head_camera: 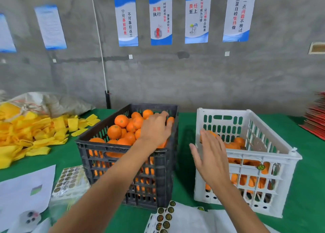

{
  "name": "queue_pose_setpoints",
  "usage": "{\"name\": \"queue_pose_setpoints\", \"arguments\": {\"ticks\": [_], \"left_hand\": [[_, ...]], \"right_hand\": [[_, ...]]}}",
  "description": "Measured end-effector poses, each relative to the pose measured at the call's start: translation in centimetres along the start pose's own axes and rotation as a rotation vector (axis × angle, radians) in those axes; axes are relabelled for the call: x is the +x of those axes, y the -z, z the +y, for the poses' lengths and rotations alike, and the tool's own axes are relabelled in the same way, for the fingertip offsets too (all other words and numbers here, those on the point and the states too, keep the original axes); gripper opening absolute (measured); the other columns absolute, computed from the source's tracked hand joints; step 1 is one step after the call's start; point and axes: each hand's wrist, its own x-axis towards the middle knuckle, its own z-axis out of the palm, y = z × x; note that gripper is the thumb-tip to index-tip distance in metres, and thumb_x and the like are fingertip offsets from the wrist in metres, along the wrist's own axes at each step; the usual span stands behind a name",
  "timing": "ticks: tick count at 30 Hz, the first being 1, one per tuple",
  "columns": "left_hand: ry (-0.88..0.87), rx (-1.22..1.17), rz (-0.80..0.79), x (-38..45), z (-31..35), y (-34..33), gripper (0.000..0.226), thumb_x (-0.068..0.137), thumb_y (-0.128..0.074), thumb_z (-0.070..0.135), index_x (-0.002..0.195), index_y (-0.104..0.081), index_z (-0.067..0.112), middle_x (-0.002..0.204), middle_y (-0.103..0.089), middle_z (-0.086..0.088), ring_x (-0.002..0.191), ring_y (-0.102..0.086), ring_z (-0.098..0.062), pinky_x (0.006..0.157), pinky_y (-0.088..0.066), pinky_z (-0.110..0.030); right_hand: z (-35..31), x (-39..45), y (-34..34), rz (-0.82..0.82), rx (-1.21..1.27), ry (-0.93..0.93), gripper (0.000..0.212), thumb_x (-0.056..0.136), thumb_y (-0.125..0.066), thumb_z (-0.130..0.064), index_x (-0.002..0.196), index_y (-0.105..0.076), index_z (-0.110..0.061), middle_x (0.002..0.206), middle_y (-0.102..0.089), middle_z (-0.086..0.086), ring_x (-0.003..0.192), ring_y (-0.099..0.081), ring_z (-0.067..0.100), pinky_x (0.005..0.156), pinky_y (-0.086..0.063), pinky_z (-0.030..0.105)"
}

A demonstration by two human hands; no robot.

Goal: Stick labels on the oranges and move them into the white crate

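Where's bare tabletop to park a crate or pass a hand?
Free: the green strip between the black crate and white crate, and the green cloth right of the white crate up to the red stack. Crowded: yellow sleeves far left, label sheets and papers along the near edge.

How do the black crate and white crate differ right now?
The black crate is dark and heaped with oranges near its rim; the white crate is pale and holds a lower layer. The left hand reaches into the black crate; the right hand hovers open at the white one. Both are slotted plastic on the green table.
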Motion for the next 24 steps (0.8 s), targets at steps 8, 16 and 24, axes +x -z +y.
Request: {"name": "queue_pose_setpoints", "arguments": {"ticks": [8,16,24], "left_hand": [[0.555,0.354,-0.458,1.1,-16.4,4.2,0.061,0.091,-0.064,0.045,0.142,-0.053,0.013,0.145,-0.057,-0.016,0.132,-0.056,-0.036,0.108,-0.049,-0.049],[0.570,0.468,-0.819,1.2,-16.7,3.6,0.065,0.096,-0.066,0.046,0.148,-0.053,0.009,0.152,-0.054,-0.011,0.135,-0.055,-0.031,0.103,-0.047,-0.039],[0.150,-0.234,0.130,-3.3,-10.3,3.9,0.036,0.088,-0.081,0.034,0.121,-0.067,0.024,0.119,-0.068,0.007,0.110,-0.062,-0.011,0.094,-0.051,-0.030]], "right_hand": [[-7.4,1.3,-2.9,0.072,0.493,0.115,0.052,0.108,-0.033,-0.051,0.147,-0.054,-0.024,0.150,-0.051,-0.014,0.141,-0.036,-0.005,0.122,-0.023,0.027],[-10.5,0.9,-5.6,0.221,0.459,0.219,0.034,0.103,-0.049,-0.033,0.103,-0.079,-0.018,0.121,-0.072,-0.003,0.116,-0.062,0.016,0.101,-0.047,0.040],[-10.7,0.6,-5.2,0.098,0.454,0.190,0.050,0.106,-0.044,-0.047,0.144,-0.056,-0.018,0.156,-0.045,-0.002,0.145,-0.039,0.012,0.119,-0.034,0.040]]}}
